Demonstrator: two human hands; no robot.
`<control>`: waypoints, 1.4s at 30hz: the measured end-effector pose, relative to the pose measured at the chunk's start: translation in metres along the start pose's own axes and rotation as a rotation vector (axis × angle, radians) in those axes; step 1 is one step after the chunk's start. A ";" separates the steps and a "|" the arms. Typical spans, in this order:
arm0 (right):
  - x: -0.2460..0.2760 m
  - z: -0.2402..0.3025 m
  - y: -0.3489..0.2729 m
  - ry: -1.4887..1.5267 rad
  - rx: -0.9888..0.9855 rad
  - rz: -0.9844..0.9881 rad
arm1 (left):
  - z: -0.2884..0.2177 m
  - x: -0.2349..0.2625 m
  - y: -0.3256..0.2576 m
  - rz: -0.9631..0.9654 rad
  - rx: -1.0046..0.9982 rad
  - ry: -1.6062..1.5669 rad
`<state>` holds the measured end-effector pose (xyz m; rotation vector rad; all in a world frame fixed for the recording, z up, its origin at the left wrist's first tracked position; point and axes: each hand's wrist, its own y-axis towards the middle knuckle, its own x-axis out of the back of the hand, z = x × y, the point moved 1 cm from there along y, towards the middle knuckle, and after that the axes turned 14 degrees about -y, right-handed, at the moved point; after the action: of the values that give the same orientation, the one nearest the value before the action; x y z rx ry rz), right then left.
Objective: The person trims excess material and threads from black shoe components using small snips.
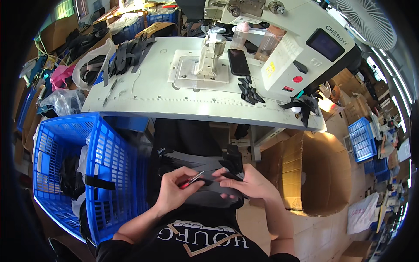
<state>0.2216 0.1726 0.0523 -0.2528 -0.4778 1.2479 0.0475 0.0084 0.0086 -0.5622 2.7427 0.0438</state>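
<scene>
Over my lap, my left hand (174, 187) is closed around a pair of small red-handled thread snips (190, 180), whose metal tip points toward my right hand. My right hand (251, 184) grips a dark fabric strip (231, 175) between thumb and fingers; part of it is hidden by the hand. Several grey and black fabric strips (196, 161) lie across my lap beneath both hands. A bunched black piece (233, 157) stands up just beyond my right hand.
A white sewing machine (279, 56) stands on the table (152, 102) ahead, with a phone (238, 62) and black pieces (250, 91) beside it. A blue crate (94, 174) is at my left, an open cardboard box (325, 174) at my right. Dark strips (126, 56) lie at the table's left.
</scene>
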 end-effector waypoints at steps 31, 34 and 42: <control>-0.003 0.002 0.013 0.303 0.211 0.173 | -0.011 0.008 0.016 0.086 -0.918 1.060; -0.005 0.002 0.015 0.324 0.209 0.198 | -0.009 0.010 0.015 0.004 -0.807 0.851; -0.006 -0.006 0.040 -0.522 -0.004 0.090 | 0.025 0.015 -0.001 -0.165 -0.065 -0.061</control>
<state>0.1888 0.1795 0.0284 0.0549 -0.9242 1.4016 0.0432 0.0043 -0.0194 -0.7901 2.6340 0.1079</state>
